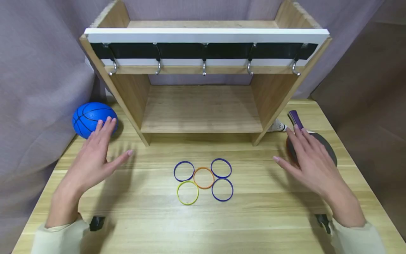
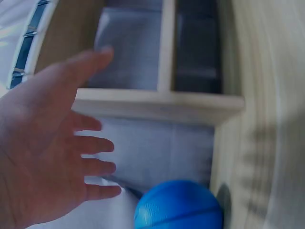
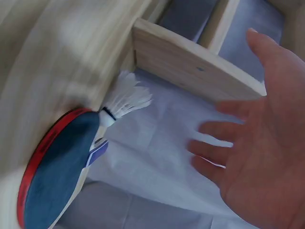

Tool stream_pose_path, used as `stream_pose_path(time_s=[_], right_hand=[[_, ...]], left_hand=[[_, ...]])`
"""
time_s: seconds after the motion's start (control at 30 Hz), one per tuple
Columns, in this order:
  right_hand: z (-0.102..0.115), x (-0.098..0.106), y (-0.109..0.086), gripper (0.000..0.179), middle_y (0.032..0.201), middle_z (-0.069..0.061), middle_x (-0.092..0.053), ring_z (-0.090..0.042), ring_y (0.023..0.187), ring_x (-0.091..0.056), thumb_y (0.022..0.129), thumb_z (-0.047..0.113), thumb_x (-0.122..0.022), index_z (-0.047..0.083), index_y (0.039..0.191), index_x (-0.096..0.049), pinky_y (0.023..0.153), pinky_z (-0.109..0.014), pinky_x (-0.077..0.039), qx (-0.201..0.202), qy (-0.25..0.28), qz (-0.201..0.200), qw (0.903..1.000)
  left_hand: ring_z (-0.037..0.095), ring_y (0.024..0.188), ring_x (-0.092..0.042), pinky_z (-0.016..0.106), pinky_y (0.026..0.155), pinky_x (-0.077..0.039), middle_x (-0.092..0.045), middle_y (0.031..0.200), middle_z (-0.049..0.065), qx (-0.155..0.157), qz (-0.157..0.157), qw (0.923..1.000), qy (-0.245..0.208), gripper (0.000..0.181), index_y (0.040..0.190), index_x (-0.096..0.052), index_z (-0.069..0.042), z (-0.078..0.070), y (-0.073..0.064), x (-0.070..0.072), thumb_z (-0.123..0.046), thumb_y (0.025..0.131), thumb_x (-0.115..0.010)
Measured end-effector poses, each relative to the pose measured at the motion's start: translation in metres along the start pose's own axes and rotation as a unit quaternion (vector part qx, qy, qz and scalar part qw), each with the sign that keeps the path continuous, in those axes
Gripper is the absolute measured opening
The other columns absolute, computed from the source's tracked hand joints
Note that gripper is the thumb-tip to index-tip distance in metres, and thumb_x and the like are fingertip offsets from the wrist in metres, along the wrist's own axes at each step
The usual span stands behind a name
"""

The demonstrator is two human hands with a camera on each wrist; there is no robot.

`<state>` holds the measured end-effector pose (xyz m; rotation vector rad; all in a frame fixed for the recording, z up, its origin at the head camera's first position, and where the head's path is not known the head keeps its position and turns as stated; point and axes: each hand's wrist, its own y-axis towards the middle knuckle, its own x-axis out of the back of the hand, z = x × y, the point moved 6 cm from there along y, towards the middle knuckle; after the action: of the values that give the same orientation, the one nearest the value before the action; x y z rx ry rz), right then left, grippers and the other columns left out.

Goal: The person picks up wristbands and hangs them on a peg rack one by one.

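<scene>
My left hand (image 1: 95,157) hovers with straight, spread fingers at the left side of the table, nearest to a blue ball with black lines (image 1: 87,118). The left wrist view shows its palm holding nothing, with the ball (image 2: 181,207) below. On the right, my right hand (image 1: 312,164) is also held up with fingers extended, over a table tennis paddle (image 1: 326,146) that it partly hides. A shuttlecock (image 3: 126,98) lies beside the paddle. Between the hands, three dark blue rings (image 1: 222,189), an orange ring (image 1: 203,177) and a yellow ring (image 1: 188,193) lie flat in a cluster.
A wooden shelf unit (image 1: 201,109) stands at the back of the table (image 1: 203,225). Across its top front runs a white rail (image 1: 206,35) with several metal hooks (image 1: 204,67). Grey cloth (image 1: 35,88) hangs behind and at the left. Small black pieces (image 1: 97,223) sit near both wrists.
</scene>
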<state>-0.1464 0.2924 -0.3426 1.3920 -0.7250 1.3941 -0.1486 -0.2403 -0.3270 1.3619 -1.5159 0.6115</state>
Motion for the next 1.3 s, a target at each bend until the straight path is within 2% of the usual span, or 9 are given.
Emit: stream_pose_path(time_s=[0.1, 0.2, 0.33, 0.53, 0.63, 0.77, 0.9, 1.13, 1.3], right_hand=[[0.011, -0.002, 0.006, 0.085, 0.149, -0.024, -0.038, -0.049, 0.132, -0.036, 0.090, 0.055, -0.063, 0.010, 0.154, -0.029, 0.107, -0.065, -0.030, -0.001, 0.011, 0.020, 0.9997], [0.027, -0.008, 0.017, 0.078, 0.136, -0.024, -0.053, -0.047, 0.122, -0.048, 0.091, 0.058, -0.061, 0.009, 0.148, -0.041, 0.101, -0.064, -0.037, 0.004, 0.019, 0.041, 0.9990], [0.053, -0.022, 0.034, 0.071, 0.128, -0.020, -0.060, -0.042, 0.113, -0.057, 0.093, 0.058, -0.057, 0.009, 0.143, -0.049, 0.095, -0.061, -0.046, 0.036, 0.029, 0.065, 0.9968], [0.079, -0.048, 0.050, 0.063, 0.117, -0.015, -0.067, -0.029, 0.100, -0.066, 0.096, 0.052, -0.056, 0.005, 0.138, -0.053, 0.084, -0.050, -0.056, 0.072, 0.063, 0.133, 0.9865], [0.087, -0.058, 0.054, 0.058, 0.118, -0.013, -0.067, -0.027, 0.100, -0.066, 0.096, 0.047, -0.059, 0.006, 0.136, -0.056, 0.086, -0.050, -0.055, 0.080, 0.071, 0.155, 0.9821], [0.095, -0.067, 0.058, 0.051, 0.123, -0.009, -0.066, -0.028, 0.107, -0.064, 0.095, 0.039, -0.064, 0.007, 0.134, -0.058, 0.090, -0.050, -0.054, 0.095, 0.080, 0.159, 0.9794], [0.099, -0.074, 0.061, 0.047, 0.122, -0.007, -0.066, -0.026, 0.110, -0.062, 0.093, 0.035, -0.068, 0.008, 0.131, -0.061, 0.092, -0.048, -0.054, 0.105, 0.094, 0.158, 0.9773], [0.100, -0.086, 0.065, 0.036, 0.102, 0.000, -0.071, -0.018, 0.092, -0.066, 0.090, 0.029, -0.073, 0.010, 0.119, -0.069, 0.079, -0.042, -0.057, 0.110, 0.113, 0.140, 0.9775], [0.101, -0.093, 0.068, 0.022, 0.090, 0.006, -0.069, -0.012, 0.081, -0.064, 0.089, 0.025, -0.074, 0.012, 0.107, -0.073, 0.070, -0.037, -0.057, 0.101, 0.113, 0.123, 0.9807]], left_hand=[[0.029, 0.143, -0.027, 0.054, 0.114, -0.029, -0.026, 0.158, 0.005, -0.002, -0.067, 0.9930, -0.097, 0.084, 0.158, -0.017, -0.025, -0.005, 0.010, 0.009, -0.030, 0.092, -0.070], [0.024, 0.130, -0.048, 0.038, 0.103, -0.048, -0.045, 0.149, 0.002, 0.005, -0.149, 0.9764, -0.156, 0.077, 0.154, -0.029, -0.030, -0.008, 0.024, 0.015, -0.016, 0.091, -0.071], [0.018, 0.120, -0.058, 0.025, 0.092, -0.054, -0.057, 0.137, -0.001, 0.030, -0.230, 0.9519, -0.200, 0.068, 0.149, -0.041, -0.031, -0.011, 0.038, 0.019, -0.012, 0.090, -0.071], [0.021, 0.112, -0.063, 0.024, 0.085, -0.057, -0.064, 0.126, 0.009, 0.038, -0.294, 0.9177, -0.264, 0.055, 0.138, -0.057, -0.014, -0.041, 0.044, 0.033, -0.003, 0.086, -0.073], [0.021, 0.110, -0.065, 0.024, 0.084, -0.058, -0.066, 0.123, 0.012, 0.041, -0.306, 0.9069, -0.287, 0.052, 0.133, -0.062, -0.011, -0.042, 0.047, 0.033, -0.001, 0.084, -0.075], [0.021, 0.108, -0.066, 0.025, 0.083, -0.058, -0.067, 0.119, 0.015, 0.041, -0.310, 0.9041, -0.291, 0.052, 0.131, -0.063, -0.010, -0.043, 0.049, 0.031, 0.002, 0.083, -0.075], [0.019, 0.105, -0.067, 0.018, 0.080, -0.058, -0.068, 0.117, 0.014, 0.051, -0.315, 0.9056, -0.279, 0.050, 0.130, -0.064, -0.010, -0.043, 0.049, 0.031, 0.002, 0.083, -0.074], [0.018, 0.102, -0.068, 0.018, 0.079, -0.058, -0.069, 0.116, 0.013, 0.062, -0.315, 0.9078, -0.270, 0.047, 0.129, -0.065, -0.009, -0.046, 0.048, 0.032, 0.001, 0.084, -0.074], [0.018, 0.101, -0.068, 0.019, 0.079, -0.058, -0.069, 0.116, 0.014, 0.062, -0.314, 0.9052, -0.280, 0.047, 0.129, -0.065, -0.009, -0.046, 0.049, 0.031, 0.002, 0.084, -0.073]])
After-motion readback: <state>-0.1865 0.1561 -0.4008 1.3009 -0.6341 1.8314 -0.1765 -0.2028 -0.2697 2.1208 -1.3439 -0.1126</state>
